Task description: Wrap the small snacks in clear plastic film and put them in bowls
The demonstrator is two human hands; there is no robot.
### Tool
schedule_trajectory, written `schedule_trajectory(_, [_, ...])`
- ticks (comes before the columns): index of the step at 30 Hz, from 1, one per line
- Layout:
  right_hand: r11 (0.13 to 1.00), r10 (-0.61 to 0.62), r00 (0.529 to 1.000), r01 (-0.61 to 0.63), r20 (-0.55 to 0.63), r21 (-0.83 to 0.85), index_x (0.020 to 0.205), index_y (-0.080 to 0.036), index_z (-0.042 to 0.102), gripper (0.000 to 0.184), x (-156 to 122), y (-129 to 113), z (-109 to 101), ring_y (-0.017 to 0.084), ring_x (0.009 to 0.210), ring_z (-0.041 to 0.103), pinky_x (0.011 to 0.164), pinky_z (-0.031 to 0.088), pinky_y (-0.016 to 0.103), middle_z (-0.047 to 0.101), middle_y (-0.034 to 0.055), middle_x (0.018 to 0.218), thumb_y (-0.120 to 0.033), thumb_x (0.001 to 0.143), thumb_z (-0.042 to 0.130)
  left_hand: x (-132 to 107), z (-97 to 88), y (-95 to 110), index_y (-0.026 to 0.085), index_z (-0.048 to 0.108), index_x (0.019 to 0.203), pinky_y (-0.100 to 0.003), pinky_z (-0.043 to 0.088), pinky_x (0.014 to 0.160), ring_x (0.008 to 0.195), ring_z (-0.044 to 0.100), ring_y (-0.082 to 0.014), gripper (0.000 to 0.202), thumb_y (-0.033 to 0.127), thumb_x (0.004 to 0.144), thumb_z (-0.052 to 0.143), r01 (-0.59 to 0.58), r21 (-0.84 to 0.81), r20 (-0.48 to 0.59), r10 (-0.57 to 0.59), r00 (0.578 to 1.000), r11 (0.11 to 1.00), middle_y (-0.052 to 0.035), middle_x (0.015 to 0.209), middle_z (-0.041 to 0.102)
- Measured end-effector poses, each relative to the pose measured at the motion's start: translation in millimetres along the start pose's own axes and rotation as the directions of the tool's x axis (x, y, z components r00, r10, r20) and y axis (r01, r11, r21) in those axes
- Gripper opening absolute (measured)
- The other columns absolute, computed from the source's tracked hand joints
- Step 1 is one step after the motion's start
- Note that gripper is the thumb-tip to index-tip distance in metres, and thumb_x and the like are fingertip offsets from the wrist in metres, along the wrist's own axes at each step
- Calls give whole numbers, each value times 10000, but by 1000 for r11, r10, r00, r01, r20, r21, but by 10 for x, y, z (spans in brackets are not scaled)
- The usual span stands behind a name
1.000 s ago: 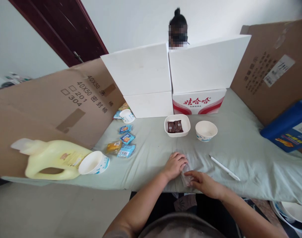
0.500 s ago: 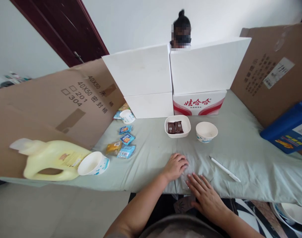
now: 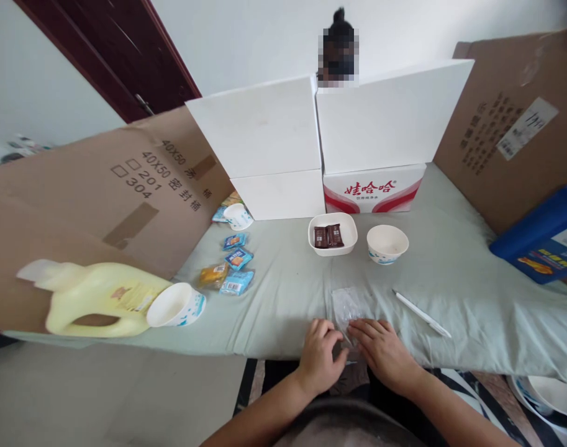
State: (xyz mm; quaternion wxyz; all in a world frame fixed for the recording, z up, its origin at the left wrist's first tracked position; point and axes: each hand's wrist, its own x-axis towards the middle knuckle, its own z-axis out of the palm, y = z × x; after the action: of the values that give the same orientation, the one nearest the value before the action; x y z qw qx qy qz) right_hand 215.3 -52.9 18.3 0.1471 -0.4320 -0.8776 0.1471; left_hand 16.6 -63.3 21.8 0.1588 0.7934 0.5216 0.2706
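A clear plastic bag [image 3: 347,303] lies crumpled on the cloth near the table's front edge. At the bag's near left side is my left hand [image 3: 319,354], its fingers curled, with a gap between thumb and fingertips. My right hand [image 3: 386,352] rests its outstretched fingers on the bag's near right part. Beyond the bag stands a white rectangular bowl [image 3: 315,246] holding two brown wrapped packets [image 3: 327,236]. Beside that bowl is a round paper bowl [image 3: 388,239], and a white pen [image 3: 421,313] lies to the right of the bag.
Several snack packets [image 3: 237,258] lie to the left, near a tilted paper bowl [image 3: 178,306] and a yellow jug [image 3: 110,301] on its side. White boxes [image 3: 276,139] stand at the back with a person [image 3: 340,53] behind them. A blue bottle [image 3: 539,242] leans at right.
My left hand has drawn back toward the table's edge, uncovering the far part of the bag. My right hand has shifted slightly forward, its fingers still on the bag.
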Motion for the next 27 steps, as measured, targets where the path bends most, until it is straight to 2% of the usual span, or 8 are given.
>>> schedule_trajectory(5, [1000,18,1000,-18,25,-11,1191,-242,614,397,160,15,-26,247,1051,546,858,393,382,638,70,1192,-99,830,530,-115,134,14,204,605,765,-411,488,755,876,525,-248,162,90,682,684,21,-77,24,-20,1000,997,-58,885,580])
schedule_trajectory(11, [1000,20,1000,-20,8,2,1184,-258,607,379,165,14,-18,230,1020,538,834,374,362,637,55,1165,-88,873,471,-126,107,-51,210,555,810,-404,478,861,949,530,-232,245,-13,710,544,-117,-205,-2,119,993,972,-39,937,642])
schedule_trajectory(14, [1000,27,999,-27,27,10,1196,-255,604,383,159,10,-35,233,1028,535,847,378,369,636,57,1166,-96,876,468,-129,117,-37,204,552,912,-411,492,839,938,540,-239,275,9,717,550,-81,-164,-32,77,997,983,-60,950,636])
schedule_trajectory(17, [999,34,999,-35,31,10,1198,-253,608,388,154,-1,-45,234,1037,534,861,388,378,632,58,1182,-99,867,476,-120,131,-23,205,574,880,-394,513,746,849,548,-237,210,74,726,628,-60,-67,36,63,997,996,-44,825,615])
schedule_trajectory(19, [999,42,999,-43,24,11,1212,-256,605,398,144,-11,-43,236,1044,533,872,394,390,629,57,1195,-105,866,481,-108,126,-31,207,585,784,-394,517,732,834,553,-236,129,117,739,665,-128,12,106,126,986,992,-37,788,603])
schedule_trajectory(20, [999,45,999,-45,21,13,1221,-257,601,400,137,-15,-41,238,1047,532,880,397,398,627,58,1200,-114,865,490,-100,118,-41,204,589,760,-409,518,764,880,559,-248,112,134,746,675,-176,46,126,169,978,983,-47,832,613])
schedule_trajectory(24, [999,26,999,-27,38,31,1268,-245,572,422,89,-3,-58,263,1101,519,925,402,434,609,71,1244,-195,850,567,-48,63,-99,186,619,875,-453,465,967,1124,521,-284,113,178,779,677,-326,68,145,314,938,943,-86,1111,611])
schedule_trajectory(27, [996,-9,997,2,73,90,1283,-239,559,475,46,42,-114,270,1174,498,983,385,446,589,77,1296,-235,813,624,10,24,-140,193,616,915,-403,472,964,1094,552,-241,70,184,846,616,-358,5,168,352,921,934,-57,1017,645])
